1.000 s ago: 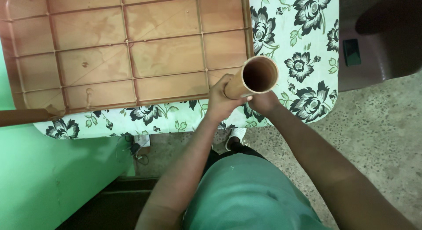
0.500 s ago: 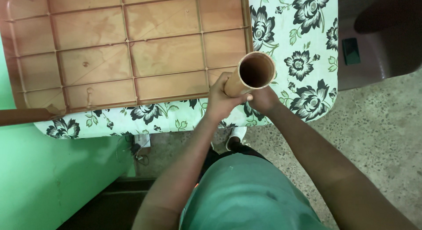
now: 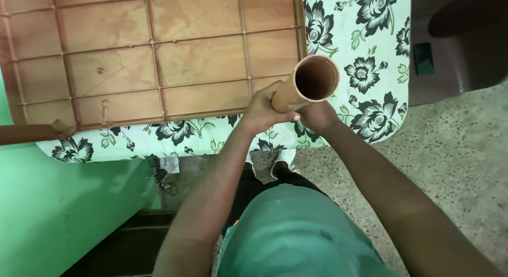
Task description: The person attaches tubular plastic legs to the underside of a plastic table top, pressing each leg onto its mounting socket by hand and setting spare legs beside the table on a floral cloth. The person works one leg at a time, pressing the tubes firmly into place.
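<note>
A brown hollow tube (image 3: 312, 81) stands nearly upright, its open end facing the camera, at the near right corner of an overturned brown plastic table top (image 3: 159, 60) with ribbed squares. My left hand (image 3: 263, 109) wraps around the tube from the left. My right hand (image 3: 316, 117) grips it from the right, just below the rim. The tube's lower part is hidden behind my hands.
The brown table top lies on a surface covered with a white cloth printed with black flowers (image 3: 370, 55). A green wall (image 3: 63, 203) is at the left, speckled floor (image 3: 465, 166) at the right, a dark chair (image 3: 460, 39) at the top right. Another brown tube end (image 3: 26, 134) pokes in at the left.
The tube and both hands have shifted slightly up and to the right; the grip is the same.
</note>
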Motion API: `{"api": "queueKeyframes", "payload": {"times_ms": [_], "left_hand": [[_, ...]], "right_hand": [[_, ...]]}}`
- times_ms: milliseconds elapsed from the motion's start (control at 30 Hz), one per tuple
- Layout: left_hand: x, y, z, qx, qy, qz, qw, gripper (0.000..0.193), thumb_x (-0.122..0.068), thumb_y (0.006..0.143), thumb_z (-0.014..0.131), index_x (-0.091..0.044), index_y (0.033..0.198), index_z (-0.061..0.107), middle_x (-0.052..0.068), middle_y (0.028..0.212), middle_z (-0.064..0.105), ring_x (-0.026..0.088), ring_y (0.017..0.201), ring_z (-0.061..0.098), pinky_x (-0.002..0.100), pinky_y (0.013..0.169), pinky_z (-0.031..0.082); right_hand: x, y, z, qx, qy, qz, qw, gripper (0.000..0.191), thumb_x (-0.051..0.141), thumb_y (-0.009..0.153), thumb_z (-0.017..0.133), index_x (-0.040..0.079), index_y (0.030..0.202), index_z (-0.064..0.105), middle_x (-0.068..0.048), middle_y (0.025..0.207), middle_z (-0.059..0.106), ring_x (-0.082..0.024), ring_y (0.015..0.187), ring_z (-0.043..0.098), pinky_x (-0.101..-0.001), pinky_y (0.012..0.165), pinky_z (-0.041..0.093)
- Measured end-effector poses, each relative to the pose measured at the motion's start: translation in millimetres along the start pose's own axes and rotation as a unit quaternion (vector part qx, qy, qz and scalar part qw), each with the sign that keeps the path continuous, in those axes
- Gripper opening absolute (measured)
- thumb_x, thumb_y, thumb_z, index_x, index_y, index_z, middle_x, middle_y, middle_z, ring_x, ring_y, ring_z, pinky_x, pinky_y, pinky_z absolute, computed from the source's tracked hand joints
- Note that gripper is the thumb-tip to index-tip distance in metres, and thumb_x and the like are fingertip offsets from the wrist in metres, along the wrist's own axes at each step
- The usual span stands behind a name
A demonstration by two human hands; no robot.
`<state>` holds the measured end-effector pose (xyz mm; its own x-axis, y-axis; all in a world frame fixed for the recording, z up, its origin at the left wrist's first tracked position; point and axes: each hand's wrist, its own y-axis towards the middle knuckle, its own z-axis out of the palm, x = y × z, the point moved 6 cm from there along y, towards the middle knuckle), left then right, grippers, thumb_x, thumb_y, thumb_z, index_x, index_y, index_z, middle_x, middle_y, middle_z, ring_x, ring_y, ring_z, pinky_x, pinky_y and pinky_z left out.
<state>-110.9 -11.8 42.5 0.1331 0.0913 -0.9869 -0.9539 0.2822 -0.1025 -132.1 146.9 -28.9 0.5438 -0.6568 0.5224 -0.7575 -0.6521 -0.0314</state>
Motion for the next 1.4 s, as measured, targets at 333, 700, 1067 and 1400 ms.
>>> {"api": "queueKeyframes", "payload": {"times_ms": [333,700,1067,1400], "left_hand": [[2,-4,5,-0.059,0.010,0.048,0.997,0.051,-0.014,0.075,0.092,-0.004,0.118,0.066,0.003,0.105,0.073,0.010,0.098,0.067,0.031,0.087,0.059],[3,-9,12,-0.149,0.022,0.066,0.986,0.049,-0.008,0.075,0.091,-0.002,0.115,0.064,0.006,0.107,0.074,0.012,0.101,0.068,0.031,0.089,0.059],[6,-13,22,-0.247,-0.001,0.083,0.966,0.051,-0.009,0.075,0.092,-0.002,0.116,0.063,0.007,0.107,0.074,0.013,0.101,0.070,0.030,0.087,0.060],[-8,-1,0,-0.017,-0.129,0.066,0.989,0.099,-0.010,0.066,0.095,-0.010,0.149,0.041,-0.004,0.136,0.060,0.011,0.125,0.058,0.030,0.101,0.054]], "right_hand": [[-11,-1,8,-0.002,0.023,0.022,0.999,0.039,0.008,0.086,0.066,0.011,0.125,0.067,-0.015,0.127,0.068,-0.033,0.123,0.061,-0.0439,0.101,0.049],[-8,-3,2,-0.008,0.045,0.068,0.997,0.026,0.010,0.088,0.065,0.011,0.113,0.072,-0.015,0.114,0.072,-0.034,0.111,0.067,-0.0437,0.092,0.053],[-5,0,-1,-0.017,0.051,0.057,0.997,0.028,0.005,0.084,0.062,0.009,0.109,0.073,-0.017,0.109,0.073,-0.037,0.103,0.068,-0.0460,0.087,0.054],[8,-1,-7,-0.034,-0.005,-0.046,0.998,0.028,0.009,0.078,0.068,0.015,0.104,0.077,-0.010,0.104,0.075,-0.032,0.100,0.071,-0.0443,0.088,0.055]]}}
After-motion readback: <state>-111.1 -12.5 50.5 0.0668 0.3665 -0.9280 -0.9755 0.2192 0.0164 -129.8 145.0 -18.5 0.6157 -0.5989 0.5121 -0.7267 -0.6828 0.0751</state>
